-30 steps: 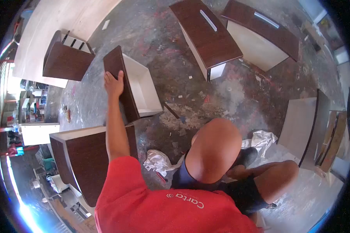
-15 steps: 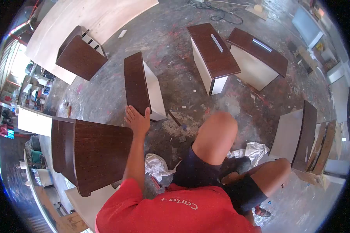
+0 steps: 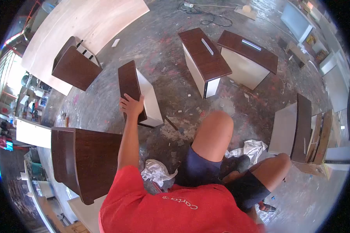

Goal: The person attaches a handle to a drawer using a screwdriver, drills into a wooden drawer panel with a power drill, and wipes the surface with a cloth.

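Note:
My left hand (image 3: 132, 105) lies on the dark brown front panel of a drawer (image 3: 128, 79) with white sides. Its fingers are spread across the near part of the panel, and the thumb rests by the edge next to the white side. Close to my left forearm stands a larger dark brown wooden cabinet piece (image 3: 93, 157). My right hand is out of sight; only a bit of bare skin shows low beside my shirt. Near there, a red and black tool (image 3: 266, 207) is on the floor, its kind unclear.
Two brown-fronted drawers with silver handles (image 3: 205, 52) (image 3: 247, 56) stand ahead. Another drawer (image 3: 299, 132) is at right, beside a wooden crate (image 3: 321, 136). A brown box (image 3: 77, 68) sits on a pale plywood sheet (image 3: 105, 23). Crumpled silvery wrapping (image 3: 157, 172) lies near my legs.
My left hand has slid forward along the drawer's panel, away from its near end. The whole view has turned slightly; the other pieces keep their places.

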Tool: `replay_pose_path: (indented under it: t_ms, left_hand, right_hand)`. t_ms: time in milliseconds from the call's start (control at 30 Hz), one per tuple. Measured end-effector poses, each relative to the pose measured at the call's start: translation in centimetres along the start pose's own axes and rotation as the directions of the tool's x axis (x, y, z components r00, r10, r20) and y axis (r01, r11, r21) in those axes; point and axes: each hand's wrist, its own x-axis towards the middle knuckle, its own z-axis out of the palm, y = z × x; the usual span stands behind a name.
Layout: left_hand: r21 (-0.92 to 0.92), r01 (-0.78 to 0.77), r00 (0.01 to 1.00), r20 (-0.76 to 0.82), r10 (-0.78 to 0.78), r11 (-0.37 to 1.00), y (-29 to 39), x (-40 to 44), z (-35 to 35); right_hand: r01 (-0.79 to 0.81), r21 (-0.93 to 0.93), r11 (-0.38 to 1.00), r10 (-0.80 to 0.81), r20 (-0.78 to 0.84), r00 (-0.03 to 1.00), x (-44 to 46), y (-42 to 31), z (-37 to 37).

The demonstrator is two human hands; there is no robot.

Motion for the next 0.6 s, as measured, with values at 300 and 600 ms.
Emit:
replay_pose_path:
  t_ms: [300, 600]
  left_hand:
    - [0.040, 0.007, 1.000, -0.019, -0.007, 0.999, 5.7, 13.1, 0.5]
    - [-0.073, -0.052, 0.997, 0.051, 0.055, 0.996, 4.1, 16.0, 0.2]
  right_hand:
    - [-0.029, -0.046, 0.999, 0.028, -0.025, 0.999, -0.7, 2.8, 0.5]
    - [-0.119, -0.116, 0.986, 0.114, -0.045, 0.992, -1.4, 8.2, 1.9]
